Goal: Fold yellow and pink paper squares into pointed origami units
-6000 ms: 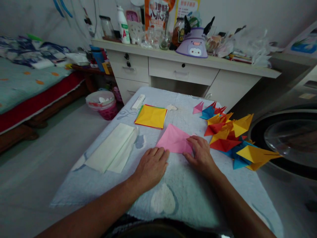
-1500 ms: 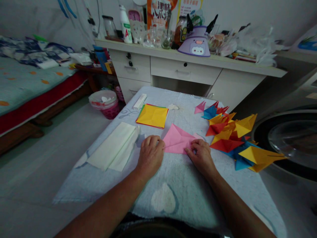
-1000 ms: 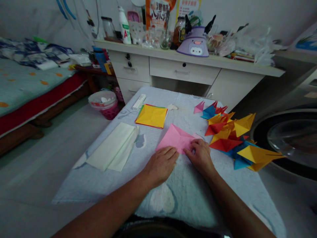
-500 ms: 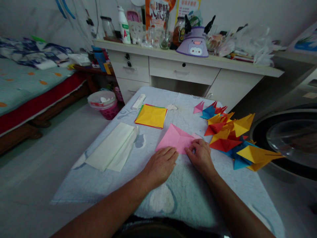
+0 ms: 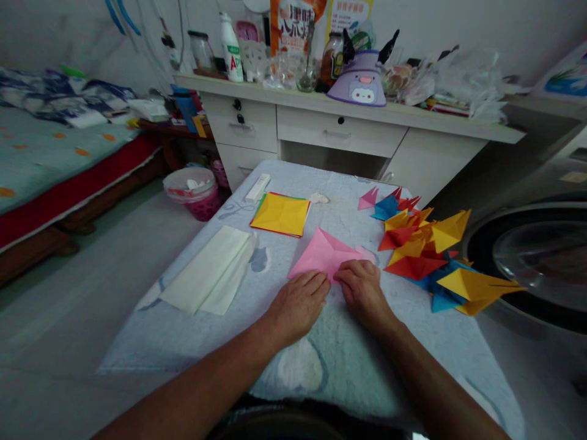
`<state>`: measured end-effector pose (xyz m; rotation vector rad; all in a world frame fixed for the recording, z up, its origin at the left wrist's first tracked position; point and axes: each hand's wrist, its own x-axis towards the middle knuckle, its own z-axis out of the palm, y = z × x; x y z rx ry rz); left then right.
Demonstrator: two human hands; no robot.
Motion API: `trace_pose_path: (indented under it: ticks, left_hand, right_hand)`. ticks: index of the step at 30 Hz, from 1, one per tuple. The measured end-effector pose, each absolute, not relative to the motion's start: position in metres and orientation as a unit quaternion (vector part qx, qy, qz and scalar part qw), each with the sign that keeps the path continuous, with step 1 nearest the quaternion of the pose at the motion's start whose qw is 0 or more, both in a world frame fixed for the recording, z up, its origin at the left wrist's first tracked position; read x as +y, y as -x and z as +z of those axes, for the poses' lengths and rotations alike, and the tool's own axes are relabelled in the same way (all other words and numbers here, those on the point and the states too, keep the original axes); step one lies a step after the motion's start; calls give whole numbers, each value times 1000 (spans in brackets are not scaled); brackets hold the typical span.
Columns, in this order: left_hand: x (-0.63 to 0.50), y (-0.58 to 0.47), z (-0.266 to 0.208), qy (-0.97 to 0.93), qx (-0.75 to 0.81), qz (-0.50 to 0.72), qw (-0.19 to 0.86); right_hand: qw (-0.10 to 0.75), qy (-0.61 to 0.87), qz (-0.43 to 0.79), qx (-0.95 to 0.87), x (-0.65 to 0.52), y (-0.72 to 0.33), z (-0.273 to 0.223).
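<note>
A pink sheet of origami paper with creases lies on the cloth-covered table in front of me, a corner pointing away. Across its near left edge my left hand rests flat, fingers stretched out and pressing it down. My right hand has its fingers bent and pressed together at the near edge of the paper, close to the left fingertips. Those fingers hide part of that edge. A paler pink piece shows just beyond the right hand.
Folded paper cranes in several colours crowd the table's right side. Farther back lies a stack of square paper, yellow on top, near a small white box. Folded pale cloth or paper lies left. A bin stands on the floor.
My right hand has slid left along the paper's near edge, towards my left hand, and its fingers are closer together. The left hand stays almost where it was.
</note>
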<state>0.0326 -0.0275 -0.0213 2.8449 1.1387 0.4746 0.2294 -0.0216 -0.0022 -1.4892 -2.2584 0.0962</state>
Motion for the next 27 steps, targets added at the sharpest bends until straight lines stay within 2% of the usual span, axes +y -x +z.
trace_pose_path:
  ticks: [5, 27]
  left_hand:
    - [-29, -33, -24, -913, 375, 160, 19]
    - [-56, 22, 2, -882, 451, 133, 8]
  right_hand:
    - [185, 489, 60, -851, -23, -227, -3]
    - [53, 477, -19, -877, -38, -219, 9]
